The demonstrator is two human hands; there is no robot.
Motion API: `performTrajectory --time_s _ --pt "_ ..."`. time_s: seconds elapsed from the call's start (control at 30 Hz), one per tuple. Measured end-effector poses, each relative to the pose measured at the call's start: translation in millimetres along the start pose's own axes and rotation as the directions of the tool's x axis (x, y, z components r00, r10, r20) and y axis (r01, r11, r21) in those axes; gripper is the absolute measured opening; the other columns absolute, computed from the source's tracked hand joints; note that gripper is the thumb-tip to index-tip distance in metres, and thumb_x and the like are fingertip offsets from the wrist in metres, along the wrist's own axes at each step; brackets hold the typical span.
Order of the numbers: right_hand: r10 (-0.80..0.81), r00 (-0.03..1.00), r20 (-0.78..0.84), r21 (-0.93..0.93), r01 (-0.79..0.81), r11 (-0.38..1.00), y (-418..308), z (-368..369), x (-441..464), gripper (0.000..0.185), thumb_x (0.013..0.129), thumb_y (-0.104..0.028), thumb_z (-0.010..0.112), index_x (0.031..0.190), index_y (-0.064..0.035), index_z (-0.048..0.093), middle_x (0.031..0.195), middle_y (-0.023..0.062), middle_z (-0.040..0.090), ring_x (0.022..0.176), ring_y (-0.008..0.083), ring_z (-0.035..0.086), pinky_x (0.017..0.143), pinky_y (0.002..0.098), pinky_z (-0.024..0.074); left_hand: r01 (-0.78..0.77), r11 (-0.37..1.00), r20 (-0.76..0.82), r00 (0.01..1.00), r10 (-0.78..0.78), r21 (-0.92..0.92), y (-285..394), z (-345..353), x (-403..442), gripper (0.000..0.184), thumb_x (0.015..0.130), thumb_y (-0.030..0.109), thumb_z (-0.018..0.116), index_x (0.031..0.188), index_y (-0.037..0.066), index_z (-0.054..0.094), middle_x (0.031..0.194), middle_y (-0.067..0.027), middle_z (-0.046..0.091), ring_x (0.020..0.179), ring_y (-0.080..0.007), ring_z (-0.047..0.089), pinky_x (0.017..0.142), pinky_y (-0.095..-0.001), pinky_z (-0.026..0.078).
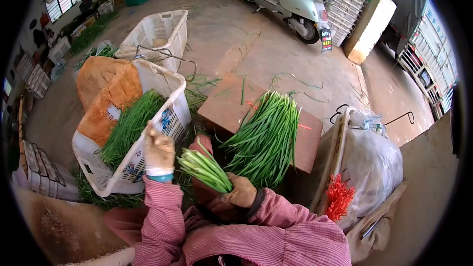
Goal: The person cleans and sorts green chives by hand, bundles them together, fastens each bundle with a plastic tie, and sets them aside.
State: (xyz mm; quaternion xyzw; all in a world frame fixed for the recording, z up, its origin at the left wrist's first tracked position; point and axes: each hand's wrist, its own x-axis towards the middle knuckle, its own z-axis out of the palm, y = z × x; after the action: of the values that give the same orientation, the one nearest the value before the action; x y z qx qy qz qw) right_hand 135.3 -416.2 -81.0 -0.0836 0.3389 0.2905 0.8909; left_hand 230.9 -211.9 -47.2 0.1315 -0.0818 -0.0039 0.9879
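My right hand [241, 191] is wrapped round a bunch of green stalks [204, 170], their pale ends pointing up and left. To its left, my left hand [159, 151] is raised beside the rim of a white basket [180, 93], its fingers curled; whether anything small is in them I cannot make out. Long green leaves [135, 123] and an orange sack [106, 93] lie in that basket. In front of me a large pile of green stalks [268, 138] rests on a brown board [221, 103], with red ties [304, 126] on the board.
A second white basket [160, 34] stands beyond the first. At the right are a crate with a clear plastic bag [372, 162] and a bundle of red ties [339, 198]. Farther off are a scooter [295, 2], stacked crates [347, 7] and a truck [428, 54].
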Motion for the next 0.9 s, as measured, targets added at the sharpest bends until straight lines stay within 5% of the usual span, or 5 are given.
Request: performTrajectory --time_s 0.23,0.5,0.57,0.77,0.9 --pt "-0.796 0.583 0.162 -0.800 0.550 0.240 -219.3 -15.3 19.6 0.026 0.071 -0.005 0.061 0.090 0.0065 0.048 0.064 0.0111 0.055 0.051 0.0192 0.053 0.044 0.0294 0.0442 -0.351 0.814 -0.187 0.859 0.477 0.463 149.2 -31.2 -5.6 0.031 0.089 0.015 0.038 0.117 0.004 0.041 0.074 0.0029 0.048 0.059 -0.0071 0.042 0.063 -0.0225 0.042" --pt "-0.938 -0.204 0.280 -0.926 -0.316 -0.208 -317.8 -73.7 119.6 0.098 0.050 -0.026 0.077 0.128 -0.0031 0.023 0.123 0.0171 0.039 0.111 0.0277 0.041 0.092 0.0327 0.0348 -0.181 0.659 -0.282 0.798 0.532 0.730 203.5 -53.1 5.3 0.033 0.084 0.013 0.048 0.115 0.000 0.043 0.080 -0.0016 0.044 0.072 -0.0096 0.043 0.065 -0.0219 0.039" --pt "-0.928 -0.122 0.352 -0.918 0.148 -0.368 -328.6 -96.9 135.7 0.095 0.053 -0.020 0.075 0.129 -0.0009 0.022 0.127 0.0162 0.035 0.119 0.0285 0.032 0.100 0.0333 0.0237 -0.041 0.548 -0.253 0.857 0.448 0.835 210.2 -73.2 16.7 0.032 0.081 0.013 0.053 0.111 0.002 0.048 0.087 -0.0050 0.054 0.082 -0.0130 0.052 0.076 -0.0255 0.041" --pt "-0.755 -0.133 0.642 -0.668 -0.580 -0.466 -263.4 34.8 142.5 0.080 0.065 -0.016 0.066 0.131 -0.0084 0.022 0.134 0.0134 0.023 0.124 0.0228 0.023 0.099 0.0337 0.0254 0.378 -0.310 -0.323 0.921 0.217 0.872 220.4 -157.9 101.0 0.074 0.066 0.026 0.071 0.127 0.006 0.033 0.130 -0.0119 0.033 0.122 -0.0240 0.029 0.101 -0.0332 0.024" --pt "-0.357 0.031 0.934 -0.353 0.238 -0.905 -134.0 188.9 210.9 0.066 0.070 0.010 0.050 0.130 -0.0034 0.026 0.129 0.0130 0.034 0.119 0.0217 0.032 0.098 0.0290 0.0248 0.317 -0.838 -0.406 0.905 0.127 0.445 177.3 -230.1 177.3 0.100 0.062 0.055 0.063 0.132 0.004 0.015 0.137 -0.0154 0.017 0.128 -0.0271 0.011 0.103 -0.0393 0.014"
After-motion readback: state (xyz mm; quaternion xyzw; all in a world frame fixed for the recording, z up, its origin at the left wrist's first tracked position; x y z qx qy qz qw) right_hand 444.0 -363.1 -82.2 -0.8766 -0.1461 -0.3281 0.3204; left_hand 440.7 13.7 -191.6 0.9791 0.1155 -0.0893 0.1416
